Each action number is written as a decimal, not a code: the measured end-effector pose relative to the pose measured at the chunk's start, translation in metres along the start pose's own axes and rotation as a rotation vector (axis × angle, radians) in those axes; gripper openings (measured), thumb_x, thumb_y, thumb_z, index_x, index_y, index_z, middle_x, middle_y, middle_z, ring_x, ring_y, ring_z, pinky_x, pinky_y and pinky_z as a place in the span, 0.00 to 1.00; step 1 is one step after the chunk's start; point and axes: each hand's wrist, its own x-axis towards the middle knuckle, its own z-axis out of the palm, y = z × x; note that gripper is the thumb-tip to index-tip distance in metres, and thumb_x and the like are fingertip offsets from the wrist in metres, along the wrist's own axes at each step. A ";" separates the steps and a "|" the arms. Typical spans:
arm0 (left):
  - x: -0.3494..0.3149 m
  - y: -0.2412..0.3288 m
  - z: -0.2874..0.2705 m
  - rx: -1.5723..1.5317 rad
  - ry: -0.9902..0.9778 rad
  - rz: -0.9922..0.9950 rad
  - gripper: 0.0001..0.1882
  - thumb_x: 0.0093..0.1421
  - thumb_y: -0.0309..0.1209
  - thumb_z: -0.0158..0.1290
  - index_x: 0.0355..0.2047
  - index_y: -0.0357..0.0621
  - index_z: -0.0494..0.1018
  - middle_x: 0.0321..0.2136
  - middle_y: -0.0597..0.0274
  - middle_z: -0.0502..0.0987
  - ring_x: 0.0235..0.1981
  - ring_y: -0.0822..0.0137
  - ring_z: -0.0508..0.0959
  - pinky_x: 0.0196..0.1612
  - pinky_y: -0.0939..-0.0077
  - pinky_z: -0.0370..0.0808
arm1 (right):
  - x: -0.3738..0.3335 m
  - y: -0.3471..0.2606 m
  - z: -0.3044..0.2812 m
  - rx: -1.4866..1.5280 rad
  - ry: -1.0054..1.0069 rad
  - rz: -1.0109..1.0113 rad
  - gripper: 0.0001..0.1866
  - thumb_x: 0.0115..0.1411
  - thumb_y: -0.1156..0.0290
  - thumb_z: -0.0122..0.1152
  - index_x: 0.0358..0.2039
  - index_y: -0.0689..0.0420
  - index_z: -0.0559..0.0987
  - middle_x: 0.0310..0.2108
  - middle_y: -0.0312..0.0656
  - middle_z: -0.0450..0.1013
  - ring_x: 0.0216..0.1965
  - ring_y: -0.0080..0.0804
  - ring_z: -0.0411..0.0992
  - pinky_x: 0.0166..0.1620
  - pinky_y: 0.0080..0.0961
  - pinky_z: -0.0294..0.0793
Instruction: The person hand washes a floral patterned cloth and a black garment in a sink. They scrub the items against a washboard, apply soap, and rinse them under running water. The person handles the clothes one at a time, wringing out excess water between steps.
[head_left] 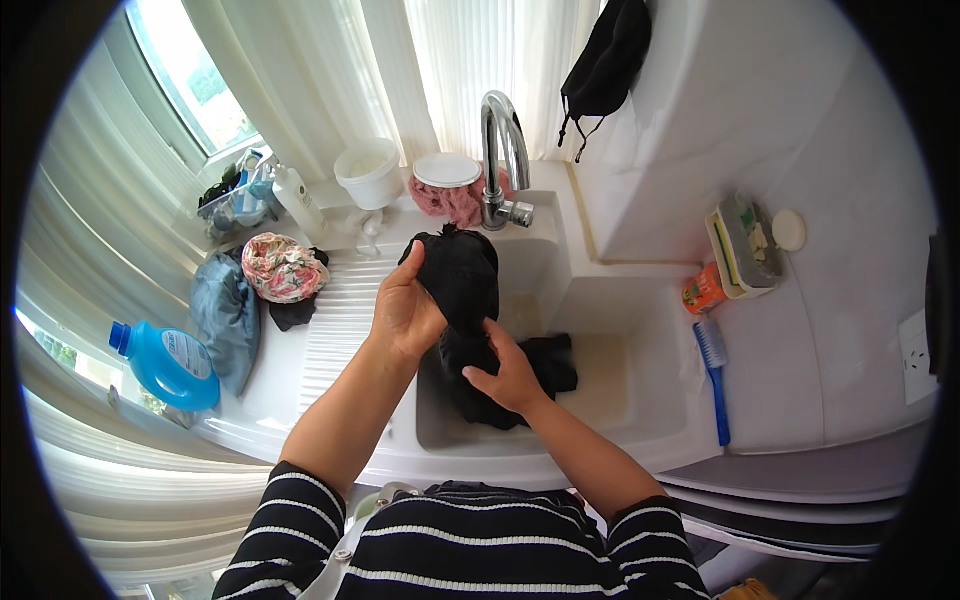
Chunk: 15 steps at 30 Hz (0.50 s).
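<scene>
In the head view, we hold one black cloth (468, 280) over the sink (625, 300), its lower folds hanging inside, where the bottom looks cloudy. Our two hands are apart: the left hand (403, 312) is clamped on the cloth's upper part; the right hand (515, 378) touches it lower down, and we cannot tell whether it grips. On the surface (275, 375) we count one tub (368, 188), pale inside, one basket (232, 215) of small items, one blue jug (172, 365) and one white bottle (298, 200). To the right, one holder (768, 268) carries yellow and pale pieces.
</scene>
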 end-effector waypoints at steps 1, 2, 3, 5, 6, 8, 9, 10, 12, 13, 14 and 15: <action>-0.002 -0.009 0.007 0.028 0.006 -0.005 0.22 0.67 0.40 0.49 0.53 0.34 0.68 0.53 0.47 0.73 0.57 0.51 0.71 0.62 0.52 0.66 | 0.004 -0.001 0.000 -0.070 -0.077 0.009 0.17 0.55 0.68 0.63 0.43 0.62 0.78 0.40 0.47 0.77 0.44 0.47 0.74 0.52 0.36 0.70; -0.003 -0.009 0.010 0.043 -0.009 -0.028 0.23 0.67 0.41 0.49 0.53 0.35 0.68 0.54 0.47 0.72 0.58 0.51 0.71 0.63 0.52 0.64 | 0.008 -0.002 0.000 -0.140 -0.156 0.013 0.18 0.55 0.65 0.64 0.43 0.62 0.78 0.40 0.49 0.77 0.45 0.51 0.74 0.54 0.38 0.69; -0.004 -0.008 0.012 0.058 -0.026 -0.050 0.24 0.67 0.42 0.49 0.53 0.36 0.69 0.54 0.47 0.72 0.58 0.51 0.70 0.63 0.52 0.63 | 0.012 0.000 -0.005 -0.207 -0.280 0.098 0.20 0.55 0.61 0.64 0.43 0.62 0.78 0.41 0.50 0.77 0.46 0.52 0.73 0.55 0.40 0.68; -0.002 0.000 0.015 0.144 0.008 -0.068 0.24 0.65 0.45 0.52 0.51 0.38 0.72 0.51 0.50 0.75 0.55 0.54 0.73 0.61 0.53 0.66 | 0.010 0.019 -0.028 -0.452 -0.452 0.042 0.24 0.56 0.52 0.63 0.41 0.62 0.79 0.41 0.53 0.77 0.47 0.53 0.72 0.55 0.43 0.68; -0.004 0.015 0.012 0.289 0.073 -0.065 0.23 0.63 0.42 0.55 0.50 0.37 0.72 0.48 0.51 0.76 0.52 0.55 0.75 0.58 0.55 0.69 | 0.002 0.035 -0.044 -0.616 -0.494 0.092 0.23 0.56 0.52 0.62 0.39 0.60 0.80 0.37 0.51 0.77 0.45 0.51 0.73 0.57 0.45 0.66; -0.006 0.046 -0.001 0.571 0.200 -0.060 0.21 0.60 0.37 0.59 0.47 0.34 0.72 0.43 0.53 0.79 0.44 0.59 0.80 0.51 0.61 0.76 | -0.006 0.043 -0.086 -0.922 -0.577 0.172 0.20 0.57 0.51 0.62 0.37 0.57 0.81 0.33 0.47 0.78 0.43 0.47 0.75 0.61 0.49 0.60; -0.008 0.050 -0.004 0.774 0.295 -0.063 0.18 0.59 0.33 0.60 0.44 0.34 0.74 0.39 0.55 0.80 0.39 0.62 0.81 0.45 0.66 0.78 | -0.006 0.038 -0.106 -1.062 -0.618 0.204 0.19 0.57 0.52 0.61 0.37 0.55 0.82 0.32 0.44 0.79 0.42 0.45 0.75 0.64 0.51 0.56; -0.016 0.056 -0.010 0.979 0.409 -0.060 0.15 0.57 0.29 0.60 0.42 0.33 0.75 0.34 0.58 0.81 0.33 0.64 0.82 0.39 0.70 0.80 | -0.001 0.025 -0.113 -1.107 -0.650 0.205 0.16 0.57 0.54 0.62 0.35 0.54 0.82 0.30 0.41 0.78 0.41 0.42 0.76 0.65 0.53 0.51; -0.018 0.068 -0.045 1.357 0.474 -0.095 0.12 0.50 0.28 0.63 0.34 0.35 0.79 0.29 0.60 0.81 0.26 0.68 0.81 0.28 0.77 0.77 | 0.007 -0.002 -0.122 -1.148 -0.638 0.078 0.12 0.55 0.58 0.64 0.32 0.52 0.81 0.26 0.38 0.78 0.38 0.39 0.76 0.67 0.55 0.48; -0.018 0.066 -0.044 1.566 0.484 -0.118 0.12 0.50 0.28 0.62 0.35 0.38 0.80 0.29 0.58 0.82 0.27 0.66 0.82 0.29 0.75 0.77 | 0.009 -0.013 -0.127 -1.145 -0.591 -0.045 0.10 0.54 0.60 0.65 0.29 0.52 0.80 0.24 0.37 0.77 0.36 0.38 0.76 0.66 0.55 0.50; -0.017 0.063 -0.043 1.775 0.491 -0.139 0.12 0.49 0.29 0.61 0.35 0.41 0.81 0.28 0.56 0.82 0.28 0.63 0.82 0.30 0.73 0.77 | 0.011 -0.025 -0.132 -1.140 -0.543 -0.168 0.08 0.53 0.62 0.66 0.27 0.52 0.79 0.23 0.37 0.76 0.34 0.37 0.75 0.66 0.54 0.51; -0.017 0.063 -0.042 1.997 0.528 -0.125 0.12 0.49 0.29 0.59 0.36 0.43 0.81 0.28 0.55 0.82 0.28 0.61 0.82 0.32 0.71 0.77 | 0.018 -0.044 -0.136 -1.175 -0.536 -0.215 0.08 0.51 0.64 0.68 0.26 0.52 0.78 0.22 0.37 0.75 0.33 0.37 0.75 0.65 0.54 0.52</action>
